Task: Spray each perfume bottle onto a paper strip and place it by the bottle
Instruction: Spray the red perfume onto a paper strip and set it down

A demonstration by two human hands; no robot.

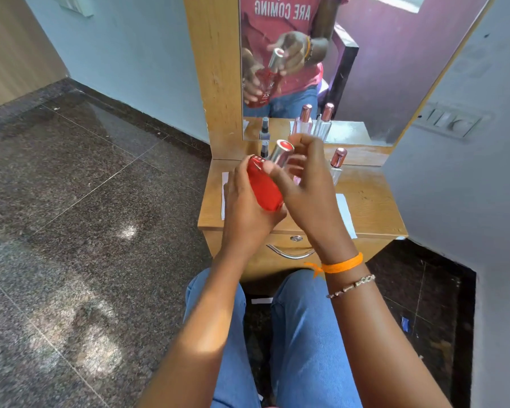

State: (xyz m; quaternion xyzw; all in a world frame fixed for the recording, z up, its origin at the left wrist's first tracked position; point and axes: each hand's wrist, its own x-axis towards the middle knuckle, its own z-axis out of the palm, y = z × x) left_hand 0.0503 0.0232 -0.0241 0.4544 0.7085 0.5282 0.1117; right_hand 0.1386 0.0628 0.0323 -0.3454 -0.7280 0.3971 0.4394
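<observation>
My left hand [246,207] grips a red perfume bottle [264,187], tilted above the small wooden dressing table [368,198]. My right hand [304,184] holds the bottle's silver cap [281,153] between thumb and fingers. A clear bottle with a rose-gold cap [337,160] stands at the back right of the table. A small dark spray bottle [264,150] stands behind my hands. One white paper strip [346,214] lies on the right of the table, another paper strip [224,195] at the left edge.
A mirror [365,69] in a wooden frame rises at the back of the table and reflects the bottles and my hands. A drawer with a metal handle [290,254] sits below the tabletop. Walls close in on both sides; my knees are under the table's front.
</observation>
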